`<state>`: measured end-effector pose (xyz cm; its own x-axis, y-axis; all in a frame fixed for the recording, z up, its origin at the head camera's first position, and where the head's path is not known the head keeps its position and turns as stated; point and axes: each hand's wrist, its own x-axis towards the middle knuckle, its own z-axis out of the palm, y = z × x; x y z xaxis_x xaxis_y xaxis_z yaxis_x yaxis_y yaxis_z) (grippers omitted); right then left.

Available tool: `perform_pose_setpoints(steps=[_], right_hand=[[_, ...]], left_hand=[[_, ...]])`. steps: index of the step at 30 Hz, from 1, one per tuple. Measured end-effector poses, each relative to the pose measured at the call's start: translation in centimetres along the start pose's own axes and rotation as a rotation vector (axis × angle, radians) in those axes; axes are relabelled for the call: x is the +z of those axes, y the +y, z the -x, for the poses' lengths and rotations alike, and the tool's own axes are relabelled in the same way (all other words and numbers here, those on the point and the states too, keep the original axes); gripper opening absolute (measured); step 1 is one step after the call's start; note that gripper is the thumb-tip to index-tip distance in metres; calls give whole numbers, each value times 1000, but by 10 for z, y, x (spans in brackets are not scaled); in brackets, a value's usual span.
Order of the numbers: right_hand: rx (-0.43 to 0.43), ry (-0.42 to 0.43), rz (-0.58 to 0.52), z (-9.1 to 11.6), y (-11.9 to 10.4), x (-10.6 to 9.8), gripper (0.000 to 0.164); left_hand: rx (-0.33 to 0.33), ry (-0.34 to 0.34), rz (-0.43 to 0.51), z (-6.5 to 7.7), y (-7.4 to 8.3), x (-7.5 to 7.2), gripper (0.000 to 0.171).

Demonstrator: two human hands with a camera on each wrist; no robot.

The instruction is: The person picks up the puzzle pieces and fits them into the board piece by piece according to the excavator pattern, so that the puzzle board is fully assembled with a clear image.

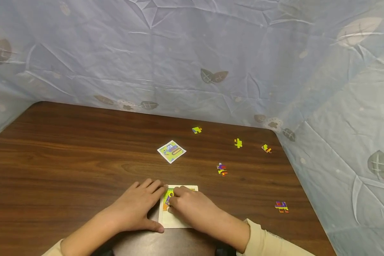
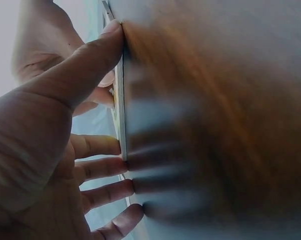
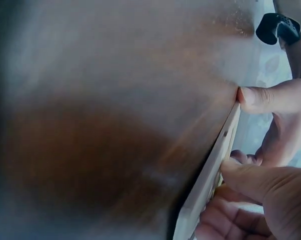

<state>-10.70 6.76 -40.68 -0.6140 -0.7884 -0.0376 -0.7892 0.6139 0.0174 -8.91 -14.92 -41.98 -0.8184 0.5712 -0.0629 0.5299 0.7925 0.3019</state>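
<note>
A cream-framed jigsaw board (image 1: 174, 223) lies flat near the table's front edge, with green, yellow and orange pieces in its upper left part. My left hand (image 1: 137, 206) rests spread along the board's left side. In the left wrist view, its thumb (image 2: 98, 55) touches one corner and the straight fingertips touch the edge. Over the middle of the board, my right hand (image 1: 196, 209) curls its fingers and pinches a purple and yellow jigsaw piece (image 1: 169, 198), mostly hidden under them. The right wrist view shows the right thumb (image 3: 250, 177) against the board's rim.
Beyond the board lies a square picture card (image 1: 171, 152) of a digger. Loose jigsaw pieces lie to the right: a pair (image 1: 222, 169), a purple-red one (image 1: 281, 206), and several near the back, including a green one (image 1: 238, 143). Patterned cloth (image 1: 179, 53) hangs round the wooden table (image 1: 67, 153).
</note>
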Motion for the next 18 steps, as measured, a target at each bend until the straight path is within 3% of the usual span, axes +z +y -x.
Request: perform_pose_setpoints(steps=[10,18], right_hand=[[-6,-53,-107,-1,3,0,15],[1,-55,-114,-2,3,-3,15]], left_hand=[[7,-3,-15,0,-2,1,110],[6,-1,-2,0,-2,0,110]])
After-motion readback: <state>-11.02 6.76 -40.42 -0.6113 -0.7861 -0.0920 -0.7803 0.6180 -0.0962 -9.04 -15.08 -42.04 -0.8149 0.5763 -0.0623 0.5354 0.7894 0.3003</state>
